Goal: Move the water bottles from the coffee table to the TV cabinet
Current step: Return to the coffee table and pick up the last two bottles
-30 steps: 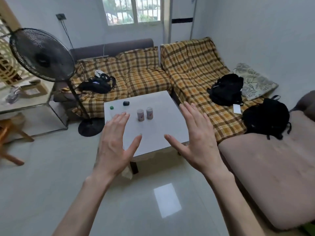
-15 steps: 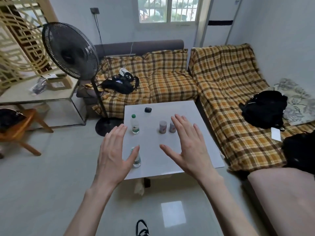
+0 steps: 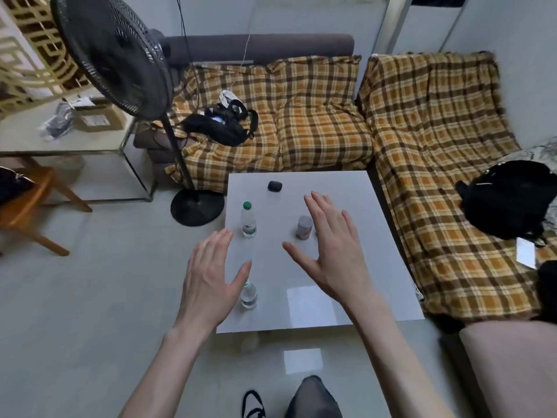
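Note:
Two clear water bottles stand on the white coffee table (image 3: 376,236). The far bottle (image 3: 249,220) has a green cap and stands near the table's left edge. The near bottle (image 3: 249,294) stands closer to the front, its top hidden behind my left thumb. My left hand (image 3: 211,276) hovers open over the table's left edge, just above the near bottle. My right hand (image 3: 334,248) is spread open above the table's middle and holds nothing. The TV cabinet is out of view.
A pink jar (image 3: 303,227) stands beside my right hand; a second one is hidden behind it. A small black case (image 3: 275,185) lies at the table's back. A standing fan (image 3: 120,52) rises left of the table. Plaid-covered sofas (image 3: 325,128) wrap the back and right.
The view has come closer to the coffee table and tilted down. Both open hands now hang over the tabletop, the left one right above the near bottle.

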Motion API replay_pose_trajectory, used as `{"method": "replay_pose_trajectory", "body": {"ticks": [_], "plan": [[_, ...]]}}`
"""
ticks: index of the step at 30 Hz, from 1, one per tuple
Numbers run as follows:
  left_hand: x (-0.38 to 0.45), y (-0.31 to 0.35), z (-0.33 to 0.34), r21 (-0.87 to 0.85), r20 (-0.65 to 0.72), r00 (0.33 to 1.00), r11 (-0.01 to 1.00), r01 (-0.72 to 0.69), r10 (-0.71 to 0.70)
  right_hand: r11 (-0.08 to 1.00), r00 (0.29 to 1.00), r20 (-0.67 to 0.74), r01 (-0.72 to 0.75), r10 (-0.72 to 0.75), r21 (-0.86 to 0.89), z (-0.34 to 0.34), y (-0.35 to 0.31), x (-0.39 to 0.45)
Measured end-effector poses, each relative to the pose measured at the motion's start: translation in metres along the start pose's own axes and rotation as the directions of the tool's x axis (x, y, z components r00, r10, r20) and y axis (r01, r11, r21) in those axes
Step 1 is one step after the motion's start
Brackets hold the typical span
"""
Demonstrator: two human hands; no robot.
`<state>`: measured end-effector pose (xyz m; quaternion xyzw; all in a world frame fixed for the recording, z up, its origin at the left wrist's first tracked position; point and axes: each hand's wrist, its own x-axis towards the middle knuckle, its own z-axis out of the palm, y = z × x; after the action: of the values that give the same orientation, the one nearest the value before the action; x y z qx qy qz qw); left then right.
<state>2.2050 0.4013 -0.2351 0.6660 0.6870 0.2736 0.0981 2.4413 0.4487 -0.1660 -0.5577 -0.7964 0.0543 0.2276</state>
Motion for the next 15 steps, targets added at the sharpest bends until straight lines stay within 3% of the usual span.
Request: {"method": "replay_pose_trajectory", "body": {"ticks": [8, 15], "plan": [[0.044, -0.034, 0.076, 0.045, 0.117, 0.986, 0.992, 0.118, -0.122, 0.997, 0.988, 0.147, 0.031, -0.042, 0.076, 0.07, 0.042, 0.067], [0.055, -0.049, 0.147, 0.15, 0.297, 0.876, 0.925, 0.349, -0.379, 0.989, 0.933, 0.333, 0.109, -0.137, 0.101, 0.128, 0.078, 0.126]]}}
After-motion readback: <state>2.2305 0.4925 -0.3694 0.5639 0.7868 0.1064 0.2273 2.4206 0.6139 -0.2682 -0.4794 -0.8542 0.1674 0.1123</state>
